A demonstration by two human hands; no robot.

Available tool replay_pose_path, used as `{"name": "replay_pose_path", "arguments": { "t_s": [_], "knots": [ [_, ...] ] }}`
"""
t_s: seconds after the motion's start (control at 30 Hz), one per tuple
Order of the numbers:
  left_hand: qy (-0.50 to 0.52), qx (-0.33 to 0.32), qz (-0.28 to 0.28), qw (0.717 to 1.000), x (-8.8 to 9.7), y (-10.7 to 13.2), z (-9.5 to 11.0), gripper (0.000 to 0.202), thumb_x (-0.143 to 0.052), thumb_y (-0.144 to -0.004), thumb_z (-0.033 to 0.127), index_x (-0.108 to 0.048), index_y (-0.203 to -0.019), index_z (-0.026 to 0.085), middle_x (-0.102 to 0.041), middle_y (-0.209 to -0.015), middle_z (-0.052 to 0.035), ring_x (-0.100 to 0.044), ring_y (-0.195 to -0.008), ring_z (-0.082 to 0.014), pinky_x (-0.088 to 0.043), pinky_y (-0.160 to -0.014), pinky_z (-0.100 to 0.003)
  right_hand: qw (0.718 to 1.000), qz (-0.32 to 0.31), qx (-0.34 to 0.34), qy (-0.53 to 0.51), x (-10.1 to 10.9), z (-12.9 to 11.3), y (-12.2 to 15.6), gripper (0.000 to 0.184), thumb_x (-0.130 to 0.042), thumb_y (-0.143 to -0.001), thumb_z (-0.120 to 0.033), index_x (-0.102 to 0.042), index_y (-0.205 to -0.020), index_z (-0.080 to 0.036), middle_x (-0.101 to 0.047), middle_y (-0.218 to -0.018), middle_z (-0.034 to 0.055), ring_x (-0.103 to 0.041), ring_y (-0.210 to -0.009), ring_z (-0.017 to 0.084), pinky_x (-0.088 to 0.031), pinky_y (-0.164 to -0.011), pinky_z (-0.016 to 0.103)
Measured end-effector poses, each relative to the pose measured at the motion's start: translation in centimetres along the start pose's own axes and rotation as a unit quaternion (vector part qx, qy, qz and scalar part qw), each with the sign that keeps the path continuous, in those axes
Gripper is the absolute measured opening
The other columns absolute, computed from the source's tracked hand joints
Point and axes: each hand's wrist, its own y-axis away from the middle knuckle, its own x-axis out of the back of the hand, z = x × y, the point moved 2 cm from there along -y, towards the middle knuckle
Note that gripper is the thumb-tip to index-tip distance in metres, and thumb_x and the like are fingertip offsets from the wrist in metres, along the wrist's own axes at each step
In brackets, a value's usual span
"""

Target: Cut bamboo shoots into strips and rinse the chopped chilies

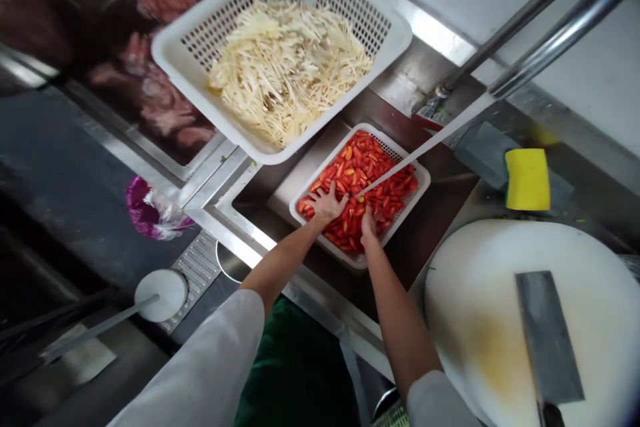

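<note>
Near the middle of the frame, cut red peppers (357, 163) fill a white basket (424, 177) in the sink (445, 197), under a water stream (435, 141). The left hand (327, 205) spreads its fingers wide on them; the right hand (369, 227) is partly buried, its finger spread impossible to tell.

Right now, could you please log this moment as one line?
left hand: on red pieces; right hand: among them; water: running; small basket: in sink
</note>
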Motion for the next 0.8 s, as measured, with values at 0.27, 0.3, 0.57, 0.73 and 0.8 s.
{"name": "replay_pose_path", "arguments": {
  "t_s": [0.27,0.3,0.57,0.73,0.8],
  "knots": [
    [0.003,0.01,0.014,1.0,-2.5,-2.2,3.1,0.089,-0.074,-0.09,0.061,-0.043,-0.17,0.035,-0.046,-0.164,-0.0209,-0.045,-0.152,-0.0528,-0.049,-0.114,-0.067,0.985,0.089,-0.104,0.11,-2.9,-2.6,-1.9,0.097,-0.022,-0.104,-0.082,-0.014,-0.179,-0.021,-0.03,-0.175,0.0269,-0.058,-0.147,0.039,-0.051,-0.115,0.054],
    [-0.007,-0.016,0.006,1.0,-1.9,-2.1,2.9,0.083,-0.073,-0.093,0.055,-0.046,-0.168,0.034,-0.05,-0.161,-0.0192,-0.053,-0.147,-0.0469,-0.051,-0.115,-0.06,0.987,0.08,-0.07,0.122,-2.2,-2.4,-1.6,0.097,-0.024,-0.104,-0.082,-0.014,-0.179,-0.022,-0.036,-0.173,0.026,-0.06,-0.144,0.037,-0.05,-0.116,0.052],
    [-0.158,-0.21,-0.114,0.958,4.6,-0.6,2.8,0.046,-0.07,-0.096,0.036,-0.075,-0.141,0.028,-0.069,-0.141,-0.0117,-0.069,-0.127,-0.0343,-0.059,-0.107,-0.045,0.934,0.107,0.219,0.262,4.8,-5.7,-5.9,0.044,-0.051,-0.104,-0.041,-0.08,-0.125,-0.016,-0.079,-0.118,0.0193,-0.072,-0.119,0.036,-0.053,-0.108,0.048],
    [-0.184,-0.401,-0.05,0.896,2.2,-3.1,8.9,0.048,-0.055,-0.105,0.02,-0.066,-0.152,0.025,-0.054,-0.166,-0.0115,-0.046,-0.154,-0.0361,-0.041,-0.125,-0.06,0.879,0.082,0.351,0.311,3.3,-7.1,-9.6,0.038,-0.049,-0.096,-0.022,-0.08,-0.114,-0.01,-0.079,-0.116,0.0209,-0.07,-0.115,0.032,-0.053,-0.108,0.043],
    [-0.21,-0.448,-0.093,0.864,0.7,-4.9,9.2,0.048,-0.058,-0.104,0.019,-0.068,-0.151,0.028,-0.05,-0.171,-0.0094,-0.037,-0.16,-0.0371,-0.031,-0.129,-0.066,0.864,0.093,0.355,0.344,3.6,-5.7,-10.1,0.036,-0.05,-0.094,-0.02,-0.08,-0.111,-0.009,-0.078,-0.117,0.0221,-0.07,-0.114,0.033,-0.052,-0.11,0.046]
  ]
}}
